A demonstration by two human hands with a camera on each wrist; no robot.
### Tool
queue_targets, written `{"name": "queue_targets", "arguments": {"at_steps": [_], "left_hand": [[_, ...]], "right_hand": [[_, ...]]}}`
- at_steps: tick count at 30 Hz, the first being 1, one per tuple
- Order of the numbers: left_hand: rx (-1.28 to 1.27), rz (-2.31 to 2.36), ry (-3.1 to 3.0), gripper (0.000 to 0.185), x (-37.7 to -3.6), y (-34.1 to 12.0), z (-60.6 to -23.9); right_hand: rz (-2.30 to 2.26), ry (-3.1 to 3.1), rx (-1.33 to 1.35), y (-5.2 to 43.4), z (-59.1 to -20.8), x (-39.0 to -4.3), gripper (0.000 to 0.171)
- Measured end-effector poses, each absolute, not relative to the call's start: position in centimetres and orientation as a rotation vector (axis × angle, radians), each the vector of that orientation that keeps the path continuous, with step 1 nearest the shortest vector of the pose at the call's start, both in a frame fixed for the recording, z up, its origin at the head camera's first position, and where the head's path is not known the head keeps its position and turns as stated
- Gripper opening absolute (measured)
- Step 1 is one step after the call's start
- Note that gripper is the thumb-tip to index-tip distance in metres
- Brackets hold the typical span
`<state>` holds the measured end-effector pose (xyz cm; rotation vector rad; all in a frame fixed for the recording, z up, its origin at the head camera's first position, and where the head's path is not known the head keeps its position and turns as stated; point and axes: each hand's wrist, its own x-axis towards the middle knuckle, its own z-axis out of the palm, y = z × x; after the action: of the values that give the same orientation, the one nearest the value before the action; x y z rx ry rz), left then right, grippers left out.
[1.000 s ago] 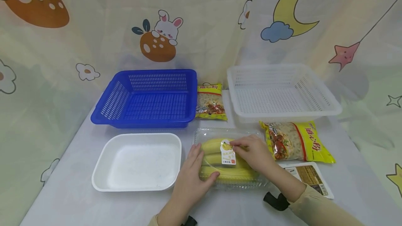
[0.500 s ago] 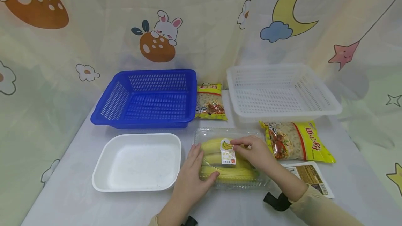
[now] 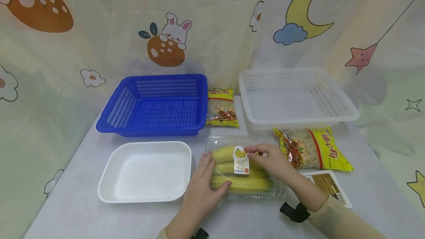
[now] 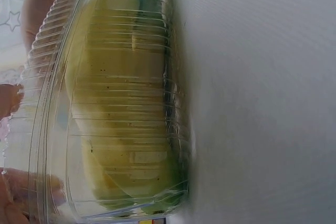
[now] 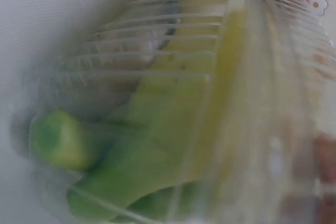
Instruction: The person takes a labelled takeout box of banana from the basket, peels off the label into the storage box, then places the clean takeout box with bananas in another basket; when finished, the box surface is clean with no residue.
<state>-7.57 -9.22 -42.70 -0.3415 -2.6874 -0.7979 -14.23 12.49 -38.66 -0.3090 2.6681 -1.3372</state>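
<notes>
Banana box: clear plastic box of bananas (image 3: 244, 169) lies flat on the table (image 3: 76, 209), front centre, between the two hands; the ribbed lid and yellow fruit with green stem ends show in both wrist views (image 4: 121, 114) (image 5: 173, 129).
Left hand: left hand (image 3: 202, 185) rests on the box's left end, fingers nearly straight along the lid, thumb curled against the near side of the box; a steadying hold, not a full grip.
Right hand: right hand (image 3: 270, 161) lies over the box's right half; thumb and forefinger meet in a pinch at the top of the white label (image 3: 241, 159) on the lid, other fingers loosely bent.
Label: stands near the middle of the lid, a banana picture on its rounded top.
Left of box: white foam tray (image 3: 106, 180) just beside the left hand, not touching the box as far as can be seen.
Behind: blue basket (image 3: 109, 121) back left, white basket (image 3: 345, 110) back right, small yellow noodle packet (image 3: 221, 108) between them.
Right of box: larger yellow noodle packet (image 3: 313, 150) just beyond the right hand; flat brown-labelled pack (image 3: 327, 187) partly under the right forearm.
Obstruction: nothing lies on the box besides the two hands.
Change since earlier frames: both hands keep the same places on the box; the right fingertips sit a little further right along the label top; box and other things unmoved.
</notes>
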Motion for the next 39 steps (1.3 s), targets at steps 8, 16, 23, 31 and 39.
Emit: {"name": "queue_targets", "arguments": {"at_steps": [8,16,23,31,39], "left_hand": [[-0.348,-0.801,-2.682,0.072,-7.5,-9.2,-42.6],[-0.367,-0.768,-2.664,0.072,-7.5,-9.6,-42.1],[-0.227,-0.786,-2.649,0.067,-6.8,-13.3,-40.2],[-0.068,-0.710,-2.726,0.067,-6.4,-21.2,-39.5],[0.246,-0.652,-3.124,0.109,-5.3,-30.0,-40.3]], "right_hand": [[-1.375,2.654,-0.281,13.0,-38.3,-13.9,0.026],[-1.355,2.647,-0.309,13.3,-37.6,-12.4,0.023],[-1.480,2.570,-0.343,12.8,-36.1,-10.6,0.021],[-1.606,2.513,-0.441,10.9,-35.7,-10.0,0.018],[-1.702,2.401,-0.521,7.6,-35.8,-9.9,0.020]]}}
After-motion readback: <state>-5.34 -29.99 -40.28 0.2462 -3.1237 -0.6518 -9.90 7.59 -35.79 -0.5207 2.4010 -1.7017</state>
